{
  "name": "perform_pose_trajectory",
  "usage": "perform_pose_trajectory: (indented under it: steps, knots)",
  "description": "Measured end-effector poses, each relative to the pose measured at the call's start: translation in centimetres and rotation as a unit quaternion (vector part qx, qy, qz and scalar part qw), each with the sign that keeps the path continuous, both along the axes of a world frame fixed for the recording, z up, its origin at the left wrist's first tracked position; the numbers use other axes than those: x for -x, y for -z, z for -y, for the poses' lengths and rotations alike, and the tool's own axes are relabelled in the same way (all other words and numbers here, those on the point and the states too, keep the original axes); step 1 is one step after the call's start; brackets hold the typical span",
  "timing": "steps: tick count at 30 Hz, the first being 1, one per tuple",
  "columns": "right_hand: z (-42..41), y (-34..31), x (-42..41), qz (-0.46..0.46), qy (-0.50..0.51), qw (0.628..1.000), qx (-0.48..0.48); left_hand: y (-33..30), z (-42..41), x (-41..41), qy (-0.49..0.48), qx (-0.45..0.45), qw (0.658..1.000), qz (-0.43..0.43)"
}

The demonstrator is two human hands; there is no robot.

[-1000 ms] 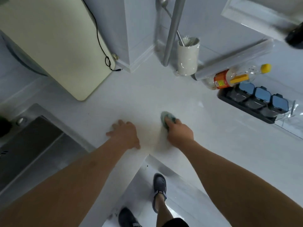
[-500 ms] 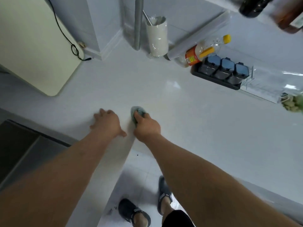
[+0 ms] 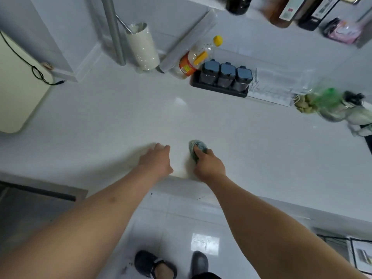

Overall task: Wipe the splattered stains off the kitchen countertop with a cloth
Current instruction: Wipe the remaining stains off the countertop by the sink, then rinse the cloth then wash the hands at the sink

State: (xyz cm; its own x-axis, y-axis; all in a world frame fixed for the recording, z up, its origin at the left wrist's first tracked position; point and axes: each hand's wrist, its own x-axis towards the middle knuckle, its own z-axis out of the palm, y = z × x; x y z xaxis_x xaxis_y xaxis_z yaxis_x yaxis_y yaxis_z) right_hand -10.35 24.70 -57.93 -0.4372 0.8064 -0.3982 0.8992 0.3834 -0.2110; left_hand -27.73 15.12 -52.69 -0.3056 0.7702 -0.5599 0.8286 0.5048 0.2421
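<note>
The right hand (image 3: 209, 165) is gripping the bunched cloth (image 3: 197, 148) near the front edge of the countertop (image 3: 251, 141) while the left hand (image 3: 156, 160) is resting flat beside it, and firm, overlapping strokes would probably serve best.

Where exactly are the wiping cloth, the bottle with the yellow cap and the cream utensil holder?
cloth (image 3: 198, 147): head view, on the bunched green part showing beyond the fingers.
bottle with the yellow cap (image 3: 191, 62): head view, on its orange label.
cream utensil holder (image 3: 143, 47): head view, on the middle of its side wall.
</note>
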Motion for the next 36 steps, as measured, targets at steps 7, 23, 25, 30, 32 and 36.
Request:
perform_pose_trajectory:
  steps: [7, 23, 25, 30, 32, 36]
  knots:
    - [-4.2, -2.2, -12.9, -0.077, 0.104, 0.992, -0.012, 1.2, -1.4, -7.8, 0.019, -0.015, 1.0, -0.008]
    - [-2.6, 0.7, -17.5, -0.059, 0.059, 0.996, -0.026, 1.6, -2.5, -11.8, -0.01, 0.056, 0.996, -0.07]
    - [-0.9, -0.3, -14.0, -0.088, -0.015, 0.995, 0.048, 1.8, 0.0, -13.1, -0.08, -0.008, 0.996, -0.043]
    - [2.2, -3.1, -9.8, -0.265, 0.029, 0.922, 0.282, -0.1, 9.0, -13.9, -0.219, -0.077, 0.972, 0.026]
    - [3.8, -5.2, -8.3, -0.327, 0.077, 0.874, 0.352, -2.1, 11.5, -12.6, -0.298, -0.071, 0.951, 0.048]
    - [8.8, -11.4, -3.3, -0.361, 0.053, 0.814, 0.452, -7.7, 16.6, -9.7, -0.457, -0.163, 0.867, 0.117]
